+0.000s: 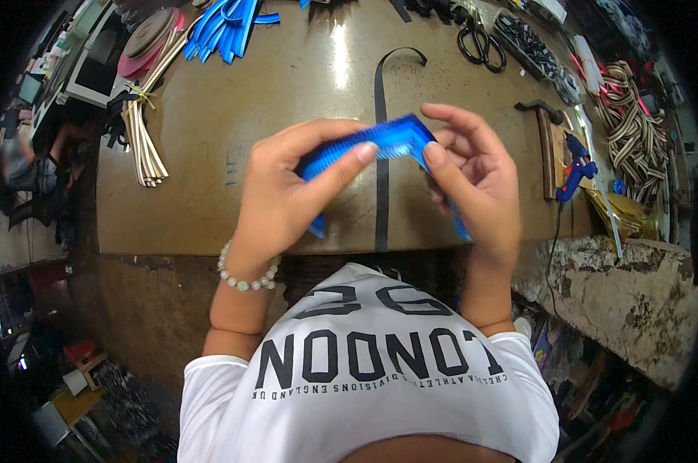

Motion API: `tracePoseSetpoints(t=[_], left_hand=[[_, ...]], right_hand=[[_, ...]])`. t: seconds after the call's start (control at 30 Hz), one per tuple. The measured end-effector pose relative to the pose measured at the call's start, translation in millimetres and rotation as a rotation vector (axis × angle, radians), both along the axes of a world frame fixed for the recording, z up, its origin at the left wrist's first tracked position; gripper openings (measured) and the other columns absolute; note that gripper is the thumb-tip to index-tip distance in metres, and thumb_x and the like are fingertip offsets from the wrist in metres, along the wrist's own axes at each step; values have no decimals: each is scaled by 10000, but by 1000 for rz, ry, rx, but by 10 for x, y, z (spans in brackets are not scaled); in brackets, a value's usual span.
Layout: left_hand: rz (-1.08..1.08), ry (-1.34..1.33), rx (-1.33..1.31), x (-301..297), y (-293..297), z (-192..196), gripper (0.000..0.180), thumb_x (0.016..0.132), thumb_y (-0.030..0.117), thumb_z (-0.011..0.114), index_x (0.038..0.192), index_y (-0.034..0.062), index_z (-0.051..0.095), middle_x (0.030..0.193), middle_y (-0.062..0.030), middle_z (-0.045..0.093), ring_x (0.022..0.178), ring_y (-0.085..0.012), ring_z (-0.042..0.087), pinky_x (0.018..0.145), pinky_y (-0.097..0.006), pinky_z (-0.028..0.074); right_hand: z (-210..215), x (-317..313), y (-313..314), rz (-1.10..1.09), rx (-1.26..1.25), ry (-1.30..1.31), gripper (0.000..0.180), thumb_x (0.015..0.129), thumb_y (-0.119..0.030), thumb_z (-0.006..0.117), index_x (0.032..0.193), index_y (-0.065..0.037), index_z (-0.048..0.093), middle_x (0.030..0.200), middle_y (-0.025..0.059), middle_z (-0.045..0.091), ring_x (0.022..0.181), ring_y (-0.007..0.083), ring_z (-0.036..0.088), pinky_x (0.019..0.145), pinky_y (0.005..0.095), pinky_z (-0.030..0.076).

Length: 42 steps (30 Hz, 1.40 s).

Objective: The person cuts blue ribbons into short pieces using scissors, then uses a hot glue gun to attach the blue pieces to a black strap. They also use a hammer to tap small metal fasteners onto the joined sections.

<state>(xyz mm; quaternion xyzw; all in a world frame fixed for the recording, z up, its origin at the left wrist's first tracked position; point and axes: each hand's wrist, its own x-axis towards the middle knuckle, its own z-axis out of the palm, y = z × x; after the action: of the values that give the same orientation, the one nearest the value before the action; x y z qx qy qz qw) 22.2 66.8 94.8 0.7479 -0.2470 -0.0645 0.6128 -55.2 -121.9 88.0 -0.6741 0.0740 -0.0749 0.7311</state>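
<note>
Above the near part of the brown table, both hands hold one shiny blue strip [395,140], which bends sharply close to my right fingers. My left hand [306,166] is closed on its left part, thumb on top and fingers behind. Its left end hangs down below that palm. My right hand [472,170] pinches the strip just past the bend between thumb and fingers, and the other end dangles beneath. Behind the hands a narrow black strap [381,193] lies along the table, its far end curled to the right.
Blue strips [224,29] and a bundle of cream strips [140,139] lie at the far left. Scissors [480,45], a hammer [542,109], a blue glue gun [576,166] with its cord and a heap of striped straps [634,131] occupy the right side. The table's front edge [187,253] is near my forearms.
</note>
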Motion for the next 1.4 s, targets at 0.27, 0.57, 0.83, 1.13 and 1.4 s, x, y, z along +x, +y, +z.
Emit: tracePoseSetpoints(t=[0.27, 0.57, 0.83, 1.13, 1.4], left_hand=[[123, -24, 284, 155, -208, -872, 199, 839, 142, 720, 946, -26, 713, 868, -199, 700, 770, -290, 680, 724, -343, 525], [139, -112, 330, 71, -221, -960, 182, 847, 135, 707, 954, -12, 699, 865, -183, 686, 785, -320, 672, 720, -368, 530], [197, -432, 558, -60, -253, -965, 250, 827, 86, 675, 1074, 50, 683, 1038, -98, 643, 969, -287, 591, 834, -398, 468], [-21, -575, 587, -74, -280, -1017, 367, 783, -41, 632, 1118, 93, 697, 1116, -50, 622, 999, -263, 560, 869, -387, 430], [-9, -482, 444, -43, -245, -1066, 299, 809, -26, 637, 1088, 62, 698, 1075, -79, 614, 969, -277, 557, 879, -385, 452]], right_hand=[[-962, 226, 5, -210, -718, -83, 180, 881, -129, 666, 1005, 1, 688, 971, 180, 683, 899, 347, 660, 791, 387, 512], [-991, 197, -4, -214, -798, -77, 165, 860, -103, 698, 986, 4, 691, 879, 152, 656, 781, 288, 643, 704, 332, 495], [-1047, 150, 55, -199, -1058, -158, 161, 858, -95, 658, 1004, -33, 683, 979, 117, 616, 925, 335, 614, 769, 413, 486], [-787, -202, -623, -232, -686, -41, 213, 925, -225, 642, 979, -25, 693, 1065, 108, 644, 952, 222, 607, 816, 345, 482], [-1264, -872, -2545, -1242, -921, -200, 412, 859, -381, 755, 912, -9, 586, 697, 26, 583, 695, 232, 598, 685, 327, 484]])
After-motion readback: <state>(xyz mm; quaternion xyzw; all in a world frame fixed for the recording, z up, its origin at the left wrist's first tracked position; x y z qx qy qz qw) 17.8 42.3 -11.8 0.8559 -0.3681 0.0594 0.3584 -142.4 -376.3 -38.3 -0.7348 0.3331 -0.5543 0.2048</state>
